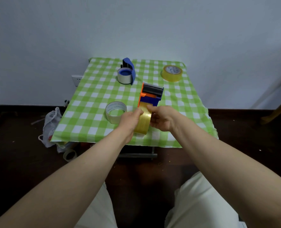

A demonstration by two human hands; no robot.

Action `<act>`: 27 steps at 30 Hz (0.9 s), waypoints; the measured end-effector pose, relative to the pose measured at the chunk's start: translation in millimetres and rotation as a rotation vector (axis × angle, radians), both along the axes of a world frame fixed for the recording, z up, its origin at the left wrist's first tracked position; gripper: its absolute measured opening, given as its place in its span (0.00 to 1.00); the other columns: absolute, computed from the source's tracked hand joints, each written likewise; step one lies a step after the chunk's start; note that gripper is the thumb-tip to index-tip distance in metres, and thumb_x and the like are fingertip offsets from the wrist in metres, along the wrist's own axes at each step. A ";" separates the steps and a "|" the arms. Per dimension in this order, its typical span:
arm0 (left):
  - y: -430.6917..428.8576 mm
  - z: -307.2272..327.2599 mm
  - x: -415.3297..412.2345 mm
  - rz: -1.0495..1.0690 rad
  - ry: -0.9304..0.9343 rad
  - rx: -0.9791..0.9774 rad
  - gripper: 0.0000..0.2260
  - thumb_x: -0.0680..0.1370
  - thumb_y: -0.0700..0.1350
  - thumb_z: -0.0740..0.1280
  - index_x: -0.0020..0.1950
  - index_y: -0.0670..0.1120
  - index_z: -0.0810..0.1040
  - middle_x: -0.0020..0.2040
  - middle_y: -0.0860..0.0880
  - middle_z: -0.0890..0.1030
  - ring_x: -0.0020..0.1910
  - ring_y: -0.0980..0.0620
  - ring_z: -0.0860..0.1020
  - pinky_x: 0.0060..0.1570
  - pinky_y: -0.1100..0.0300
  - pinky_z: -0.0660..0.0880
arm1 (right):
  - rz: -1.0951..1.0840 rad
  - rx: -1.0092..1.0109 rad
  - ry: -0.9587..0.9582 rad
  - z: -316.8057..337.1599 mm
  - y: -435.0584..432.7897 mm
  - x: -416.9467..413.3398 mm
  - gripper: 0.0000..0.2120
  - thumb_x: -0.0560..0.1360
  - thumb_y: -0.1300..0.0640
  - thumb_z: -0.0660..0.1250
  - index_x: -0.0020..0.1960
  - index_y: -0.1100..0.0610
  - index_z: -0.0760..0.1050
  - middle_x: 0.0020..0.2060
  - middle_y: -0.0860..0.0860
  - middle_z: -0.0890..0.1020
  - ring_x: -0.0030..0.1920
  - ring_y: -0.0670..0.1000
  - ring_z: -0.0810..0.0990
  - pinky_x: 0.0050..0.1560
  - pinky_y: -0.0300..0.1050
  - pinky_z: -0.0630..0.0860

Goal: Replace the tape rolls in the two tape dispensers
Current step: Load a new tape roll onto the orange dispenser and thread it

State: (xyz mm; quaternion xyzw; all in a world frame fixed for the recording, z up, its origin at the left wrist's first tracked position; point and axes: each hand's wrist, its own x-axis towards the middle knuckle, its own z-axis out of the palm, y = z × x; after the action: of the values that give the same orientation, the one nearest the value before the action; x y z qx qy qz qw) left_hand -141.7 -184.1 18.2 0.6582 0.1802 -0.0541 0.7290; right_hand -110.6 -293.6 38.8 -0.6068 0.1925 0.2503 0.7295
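An orange and blue tape dispenser (150,95) with a black roller lies near the middle of the green checked table (93,99). A yellow tape roll (143,120) sits at its near end, held from both sides. My left hand (130,120) grips the roll's left face, and my right hand (162,118) grips its right face with the thumb on top. A second, blue dispenser (128,69) stands at the back with a grey roll on it. A clear tape roll (116,111) lies left of my hands. Another yellow roll (172,73) lies at the back right.
A white plastic bag (50,127) hangs by the table's left front corner. A used tape roll (69,155) lies on the dark floor below it. A wall socket (77,79) is behind the table. My knees in light trousers are at the bottom.
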 end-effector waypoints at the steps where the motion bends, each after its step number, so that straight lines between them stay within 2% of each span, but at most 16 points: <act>1: -1.0 -0.1 1.5 0.007 -0.002 0.005 0.11 0.66 0.51 0.65 0.39 0.43 0.77 0.42 0.42 0.79 0.46 0.42 0.77 0.54 0.45 0.74 | 0.011 0.018 -0.021 -0.7 -0.9 -1.0 0.08 0.77 0.61 0.64 0.39 0.58 0.73 0.34 0.52 0.77 0.36 0.49 0.75 0.48 0.45 0.76; 3: -3.0 -1.8 5.8 0.015 -0.001 -0.006 0.17 0.62 0.54 0.64 0.43 0.43 0.78 0.48 0.40 0.81 0.54 0.37 0.78 0.61 0.39 0.73 | 0.027 0.063 -0.064 -4.0 -2.6 -3.6 0.09 0.77 0.66 0.63 0.38 0.60 0.73 0.32 0.53 0.79 0.37 0.50 0.76 0.55 0.48 0.76; 5: -4.4 -4.6 9.8 0.015 -0.007 -0.046 0.22 0.59 0.56 0.64 0.45 0.42 0.79 0.55 0.36 0.81 0.58 0.35 0.77 0.62 0.37 0.71 | 0.043 0.082 -0.096 -6.6 -4.5 -6.7 0.08 0.76 0.67 0.63 0.39 0.60 0.74 0.36 0.55 0.79 0.39 0.49 0.77 0.50 0.44 0.76; 7: -3.9 -6.4 10.9 0.003 -0.002 -0.081 0.25 0.56 0.56 0.65 0.46 0.41 0.79 0.56 0.34 0.80 0.59 0.34 0.76 0.62 0.37 0.70 | 0.019 0.101 -0.087 -6.5 -6.5 -8.7 0.07 0.76 0.66 0.63 0.40 0.60 0.74 0.37 0.54 0.77 0.38 0.49 0.76 0.45 0.40 0.76; 9: -2.9 -1.1 6.4 -0.025 0.004 -0.095 0.19 0.61 0.52 0.66 0.45 0.40 0.78 0.51 0.36 0.80 0.54 0.36 0.77 0.60 0.43 0.72 | -0.049 0.120 -0.034 -6.4 -7.9 -7.6 0.05 0.76 0.59 0.65 0.43 0.60 0.76 0.36 0.52 0.76 0.36 0.48 0.75 0.40 0.39 0.74; 11: -2.9 3.9 2.0 -0.057 0.002 -0.103 0.08 0.69 0.43 0.63 0.42 0.40 0.77 0.43 0.38 0.79 0.46 0.40 0.76 0.51 0.47 0.73 | -0.098 0.116 0.004 -6.0 -6.4 -4.8 0.11 0.77 0.52 0.64 0.48 0.60 0.76 0.35 0.52 0.74 0.36 0.49 0.73 0.39 0.41 0.74; 12: -2.7 3.7 0.9 -0.053 -0.004 -0.105 0.06 0.70 0.41 0.63 0.42 0.40 0.77 0.42 0.38 0.78 0.45 0.41 0.76 0.50 0.47 0.74 | -0.109 0.106 0.001 -6.1 -4.8 -3.5 0.11 0.77 0.51 0.64 0.47 0.60 0.76 0.36 0.52 0.75 0.36 0.49 0.73 0.39 0.41 0.73; 15: -2.4 0.0 1.8 -0.010 -0.005 -0.104 0.12 0.64 0.46 0.65 0.42 0.40 0.77 0.43 0.37 0.78 0.45 0.41 0.76 0.58 0.39 0.73 | -0.086 0.091 -0.028 -3.9 -2.0 -4.5 0.09 0.78 0.57 0.62 0.41 0.59 0.74 0.34 0.52 0.77 0.35 0.49 0.75 0.37 0.40 0.72; 19: -2.9 0.2 7.4 -0.010 0.028 -0.034 0.12 0.65 0.49 0.65 0.40 0.42 0.77 0.41 0.38 0.78 0.42 0.41 0.76 0.56 0.35 0.73 | -0.021 0.067 -0.053 -2.3 -10.1 -5.1 0.10 0.78 0.62 0.62 0.38 0.59 0.73 0.23 0.50 0.78 0.33 0.48 0.74 0.36 0.40 0.71; 21: -4.5 3.2 11.1 0.000 0.043 -0.005 0.14 0.65 0.51 0.65 0.41 0.42 0.77 0.43 0.39 0.79 0.43 0.41 0.77 0.55 0.36 0.74 | 0.014 0.025 -0.085 -1.4 -12.1 -5.3 0.08 0.78 0.64 0.62 0.40 0.60 0.73 0.26 0.51 0.78 0.32 0.48 0.74 0.35 0.39 0.74; 23: -5.1 5.5 15.3 0.015 0.072 0.012 0.22 0.61 0.54 0.64 0.47 0.41 0.77 0.50 0.38 0.81 0.51 0.38 0.79 0.57 0.37 0.75 | 0.044 -0.031 -0.131 0.2 -11.8 -6.3 0.03 0.76 0.68 0.63 0.46 0.63 0.75 0.29 0.52 0.79 0.32 0.47 0.77 0.32 0.39 0.78; 25: -4.7 3.2 20.4 0.010 0.070 -0.013 0.26 0.58 0.55 0.64 0.50 0.41 0.77 0.52 0.38 0.80 0.56 0.36 0.78 0.58 0.36 0.73 | 0.044 -0.059 -0.165 -0.2 -12.0 -6.1 0.08 0.75 0.71 0.63 0.53 0.66 0.75 0.33 0.55 0.79 0.33 0.48 0.78 0.32 0.39 0.79; 27: -4.4 2.3 21.4 0.003 0.070 -0.025 0.26 0.56 0.54 0.65 0.49 0.41 0.77 0.48 0.40 0.79 0.57 0.35 0.77 0.59 0.37 0.73 | 0.019 -0.056 -0.146 0.3 -13.3 -7.0 0.06 0.74 0.69 0.64 0.49 0.65 0.77 0.33 0.54 0.76 0.31 0.48 0.76 0.35 0.40 0.78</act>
State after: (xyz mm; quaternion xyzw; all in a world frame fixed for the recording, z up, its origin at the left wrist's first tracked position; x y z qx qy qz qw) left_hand -120.3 -188.5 20.6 0.6466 0.2060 -0.0781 0.7303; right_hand -117.6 -306.9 39.2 -0.6453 0.1400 0.2069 0.7219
